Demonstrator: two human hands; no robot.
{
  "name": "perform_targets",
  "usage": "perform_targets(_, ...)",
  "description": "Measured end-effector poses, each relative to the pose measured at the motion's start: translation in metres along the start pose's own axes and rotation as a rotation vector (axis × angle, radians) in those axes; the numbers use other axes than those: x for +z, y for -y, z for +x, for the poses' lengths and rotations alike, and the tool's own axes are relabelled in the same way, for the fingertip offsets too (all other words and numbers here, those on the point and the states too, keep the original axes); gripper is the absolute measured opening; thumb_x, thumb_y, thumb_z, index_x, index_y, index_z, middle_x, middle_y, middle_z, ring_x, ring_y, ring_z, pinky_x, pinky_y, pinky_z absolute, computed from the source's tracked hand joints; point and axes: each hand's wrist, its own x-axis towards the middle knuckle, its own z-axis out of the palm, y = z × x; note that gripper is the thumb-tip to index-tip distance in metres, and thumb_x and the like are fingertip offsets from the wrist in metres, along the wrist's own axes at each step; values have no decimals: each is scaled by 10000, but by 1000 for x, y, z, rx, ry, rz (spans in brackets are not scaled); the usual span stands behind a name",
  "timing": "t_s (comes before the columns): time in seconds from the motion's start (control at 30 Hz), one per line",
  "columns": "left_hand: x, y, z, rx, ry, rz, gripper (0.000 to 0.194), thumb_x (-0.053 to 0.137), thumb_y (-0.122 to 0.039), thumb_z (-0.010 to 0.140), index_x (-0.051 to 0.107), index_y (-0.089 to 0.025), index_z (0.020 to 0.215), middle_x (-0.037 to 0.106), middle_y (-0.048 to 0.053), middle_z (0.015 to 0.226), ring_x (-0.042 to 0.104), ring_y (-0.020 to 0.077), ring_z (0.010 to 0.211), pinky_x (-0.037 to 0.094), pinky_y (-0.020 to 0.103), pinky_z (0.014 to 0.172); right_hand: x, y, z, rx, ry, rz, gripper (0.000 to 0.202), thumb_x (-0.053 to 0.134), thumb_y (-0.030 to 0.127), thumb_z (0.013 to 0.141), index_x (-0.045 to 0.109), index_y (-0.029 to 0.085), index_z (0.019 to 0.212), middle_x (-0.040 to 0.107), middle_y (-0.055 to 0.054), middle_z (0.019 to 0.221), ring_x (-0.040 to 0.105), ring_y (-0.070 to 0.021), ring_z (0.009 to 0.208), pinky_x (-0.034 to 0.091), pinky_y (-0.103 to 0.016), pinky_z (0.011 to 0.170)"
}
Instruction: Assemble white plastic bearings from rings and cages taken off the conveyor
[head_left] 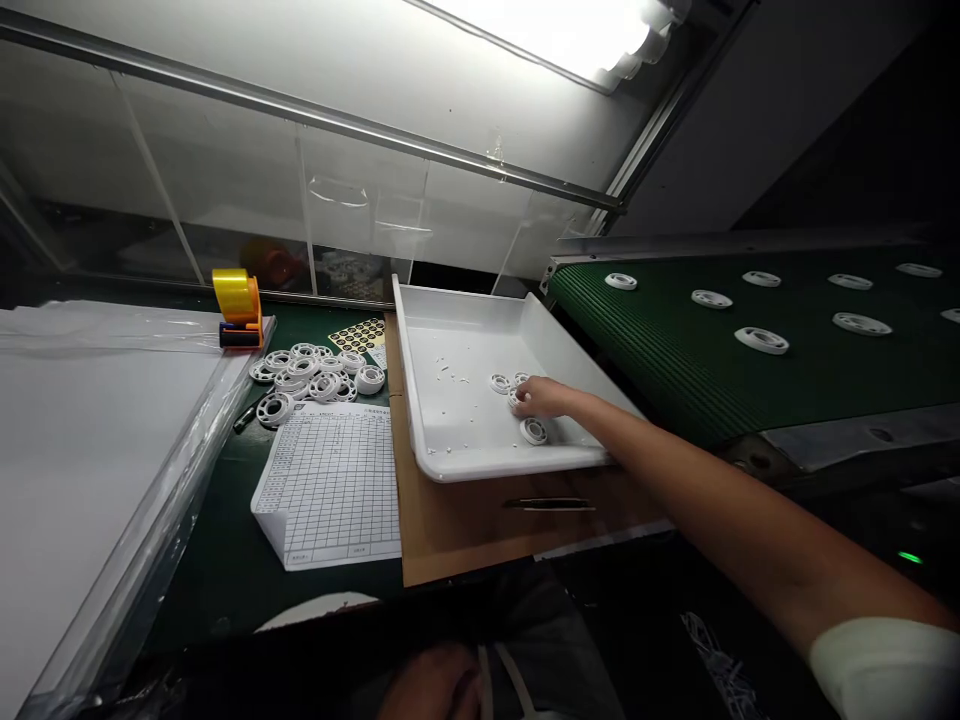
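My right hand (544,398) reaches into a white tray (465,462), its fingers closed on a white ring (513,397). Around the fingertips lie other white rings, one (500,383) to the left and one (534,431) nearer the tray's front. Small white bits are scattered over the tray floor. Low in the picture, skin that may be part of my left hand or arm (435,685) shows dimly near my lap; its fingers cannot be made out.
A green conveyor belt (675,350) carrying several white rings runs at the right. Left of the tray are a pile of rings (302,368), a printed form (341,490) and a tape dispenser (240,310). Tweezers (549,504) lie on cardboard (450,535) in front.
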Motion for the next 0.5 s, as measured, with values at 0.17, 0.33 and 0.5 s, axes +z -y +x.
perform_targets(0.17,-9,-2,1,-23,-13,-21,328,487,-216,1000,779,-189,1147,795,129,1175,755,283,1090,547,334,925,-10,-5,18,67,-43,-6,273,705,415,1112,701,142,1139,678,-67,1119,682,-236,953,616,-377,861)
perform_targets(0.33,-13,0,0,-23,-5,-32,331,473,-231,1018,776,-203,1149,795,114,1182,750,260,1113,543,304,948,-17,-9,30,162,-41,12,257,712,382,1115,695,133,1176,679,-75,1134,694,-237,962,634,-380,854)
perform_targets(0.5,-12,3,-1,-30,-37,-35,342,443,-261,1041,767,-187,1124,788,118,1143,740,256,1098,525,292,969,-18,-7,15,187,37,70,262,713,382,1117,690,122,1138,677,-64,1068,689,-200,863,632,-324,763)
